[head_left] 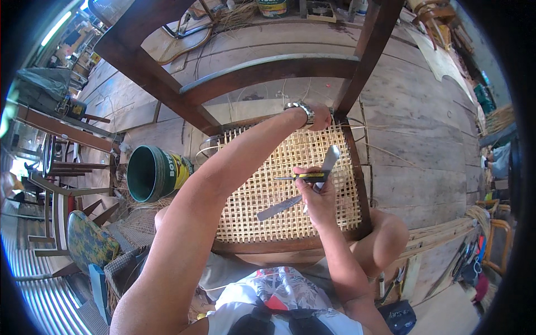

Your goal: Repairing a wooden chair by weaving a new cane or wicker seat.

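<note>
So the cane seat is sitting right in front of the person's lap, with the wooden chair's back rail standing on the far side. The left hand is resting at the seat's far right corner, curled up, but its fingertips are hiding, so I can't tell if they're pinching anything. The right hand is clamping a whole bunch over the right half of the seat: a screwdriver, a flat blade and a flat metal strip.

My worry: that's a lot for one fist. If the grip's loosening, something could be slipping out and nicking the weave. The strip is pointing down toward the cane, so a careless wrist turn could be snagging a strand. Pushing too hard near the corner could be splitting one too, I reckon.

As for looks, the seat's showing pale straw-yellow, an open grid of little holes inside a dark brown frame, with loose strands poking out past the far right edge.
</note>
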`<state>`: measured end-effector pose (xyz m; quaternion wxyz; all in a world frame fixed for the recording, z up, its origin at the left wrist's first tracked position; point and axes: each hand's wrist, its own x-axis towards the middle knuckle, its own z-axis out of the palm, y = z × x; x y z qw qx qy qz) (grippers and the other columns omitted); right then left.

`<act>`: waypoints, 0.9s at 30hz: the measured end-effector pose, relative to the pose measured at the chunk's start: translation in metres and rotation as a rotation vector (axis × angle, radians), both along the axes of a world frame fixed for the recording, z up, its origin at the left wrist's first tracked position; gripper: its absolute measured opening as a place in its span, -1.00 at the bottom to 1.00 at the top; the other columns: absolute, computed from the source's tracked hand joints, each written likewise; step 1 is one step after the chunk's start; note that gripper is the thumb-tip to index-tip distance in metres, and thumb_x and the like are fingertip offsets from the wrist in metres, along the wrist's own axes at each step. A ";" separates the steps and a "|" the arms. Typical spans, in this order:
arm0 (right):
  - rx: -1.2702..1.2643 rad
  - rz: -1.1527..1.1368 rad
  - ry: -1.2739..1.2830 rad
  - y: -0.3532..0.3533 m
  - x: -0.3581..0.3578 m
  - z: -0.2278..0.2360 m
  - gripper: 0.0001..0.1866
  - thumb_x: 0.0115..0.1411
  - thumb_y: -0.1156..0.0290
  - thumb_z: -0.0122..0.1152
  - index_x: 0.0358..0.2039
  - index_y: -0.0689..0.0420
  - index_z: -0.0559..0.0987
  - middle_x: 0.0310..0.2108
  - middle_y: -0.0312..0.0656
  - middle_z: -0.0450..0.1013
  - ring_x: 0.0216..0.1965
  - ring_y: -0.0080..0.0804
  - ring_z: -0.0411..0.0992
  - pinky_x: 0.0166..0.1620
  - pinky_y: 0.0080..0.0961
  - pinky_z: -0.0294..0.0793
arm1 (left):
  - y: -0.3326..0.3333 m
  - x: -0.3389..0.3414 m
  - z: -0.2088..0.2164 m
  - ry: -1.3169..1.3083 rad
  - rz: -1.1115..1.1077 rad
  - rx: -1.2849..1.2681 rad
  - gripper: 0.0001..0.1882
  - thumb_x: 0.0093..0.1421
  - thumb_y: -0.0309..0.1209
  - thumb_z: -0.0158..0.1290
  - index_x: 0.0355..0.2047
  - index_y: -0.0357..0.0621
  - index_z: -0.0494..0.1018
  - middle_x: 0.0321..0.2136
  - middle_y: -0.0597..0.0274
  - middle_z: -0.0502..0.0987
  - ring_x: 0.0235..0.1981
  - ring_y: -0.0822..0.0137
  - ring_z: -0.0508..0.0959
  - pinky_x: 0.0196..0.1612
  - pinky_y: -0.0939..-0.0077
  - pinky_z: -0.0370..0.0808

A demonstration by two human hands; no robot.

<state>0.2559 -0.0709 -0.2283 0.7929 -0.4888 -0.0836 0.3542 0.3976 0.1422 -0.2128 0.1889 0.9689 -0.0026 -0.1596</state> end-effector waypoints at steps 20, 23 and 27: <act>-0.513 0.534 -0.590 -0.060 0.193 0.058 -0.54 0.46 0.05 -0.11 -0.10 0.19 0.59 -0.42 -0.24 0.50 -0.42 -0.62 0.47 -0.36 -0.65 0.47 | 0.018 -0.119 0.000 -0.369 0.234 -0.312 -0.34 -0.05 -0.06 0.42 -0.02 -0.17 0.53 -0.21 0.12 0.61 -0.18 0.22 0.62 -0.12 0.36 0.57; -0.334 0.514 -0.628 -0.021 0.207 0.045 -0.71 0.40 0.24 0.07 -0.06 0.17 0.60 -0.38 -0.25 0.50 -0.34 -0.55 0.50 -0.20 -0.56 0.55 | 0.001 -0.102 0.005 -0.406 0.251 -0.288 -0.31 -0.12 -0.03 0.44 -0.06 -0.19 0.53 -0.17 0.10 0.57 -0.13 0.15 0.59 -0.08 0.28 0.54; -0.267 0.422 -0.912 0.020 0.233 0.019 -0.68 0.36 0.18 0.15 -0.09 0.18 0.63 -0.38 -0.23 0.57 -0.34 -0.51 0.55 -0.21 -0.52 0.58 | -0.016 -0.076 0.011 -0.291 0.300 -0.128 -0.25 -0.16 0.04 0.44 -0.05 -0.17 0.51 -0.16 0.07 0.52 -0.09 0.07 0.55 -0.04 0.21 0.51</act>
